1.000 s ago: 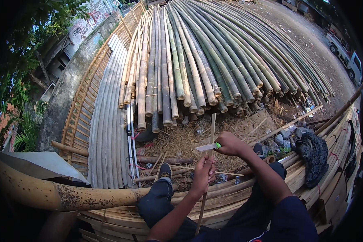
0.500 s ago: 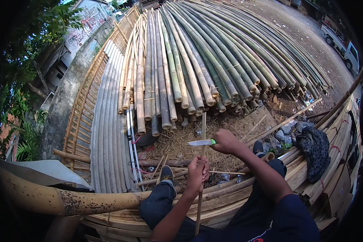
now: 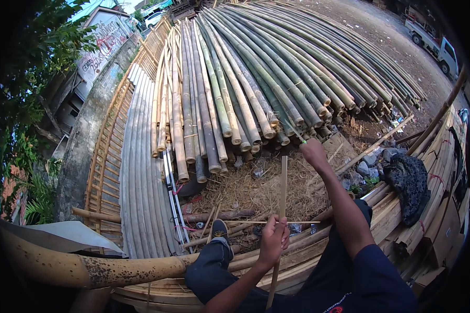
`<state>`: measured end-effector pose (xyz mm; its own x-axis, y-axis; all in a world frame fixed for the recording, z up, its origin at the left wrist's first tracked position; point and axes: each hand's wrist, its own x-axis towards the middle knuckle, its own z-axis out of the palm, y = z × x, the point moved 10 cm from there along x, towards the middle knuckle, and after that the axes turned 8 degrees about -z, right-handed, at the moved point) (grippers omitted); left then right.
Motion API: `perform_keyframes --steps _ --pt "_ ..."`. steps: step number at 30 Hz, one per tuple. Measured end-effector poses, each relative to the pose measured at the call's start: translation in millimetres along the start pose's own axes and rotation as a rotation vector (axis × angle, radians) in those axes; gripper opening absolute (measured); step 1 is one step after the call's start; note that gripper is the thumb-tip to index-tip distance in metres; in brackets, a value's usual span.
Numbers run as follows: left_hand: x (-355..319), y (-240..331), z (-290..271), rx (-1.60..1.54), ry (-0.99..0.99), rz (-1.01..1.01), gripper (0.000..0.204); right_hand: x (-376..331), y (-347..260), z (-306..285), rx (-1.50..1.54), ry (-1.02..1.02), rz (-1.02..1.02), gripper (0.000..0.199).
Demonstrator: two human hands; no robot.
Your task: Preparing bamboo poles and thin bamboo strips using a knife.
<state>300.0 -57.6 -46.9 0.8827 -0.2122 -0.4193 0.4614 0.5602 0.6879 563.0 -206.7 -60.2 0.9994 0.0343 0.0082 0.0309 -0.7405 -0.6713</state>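
Ground [image 3: 258, 190], straw-strewn, below bamboo strip [image 3: 283, 188]

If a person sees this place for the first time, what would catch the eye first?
Most likely the large stack of bamboo poles, fanning across the upper middle. Next, perhaps, the left hand gripping a bamboo strip at lower centre, while the right hand, farther up and right, holds a green-handled knife. A dark-speckled bamboo pole crosses the lower left.
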Motion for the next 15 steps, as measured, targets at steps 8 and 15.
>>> perform_keyframes --steps 8,15 --pt "18 29 -44 -0.142 0.062 0.006 0.017 -81 -114 49 -0.027 -0.508 -0.583 0.033" --pt "14 34 -51 0.197 0.239 0.135 0.017 -109 -141 82 -0.127 -0.5 -0.849 0.024"
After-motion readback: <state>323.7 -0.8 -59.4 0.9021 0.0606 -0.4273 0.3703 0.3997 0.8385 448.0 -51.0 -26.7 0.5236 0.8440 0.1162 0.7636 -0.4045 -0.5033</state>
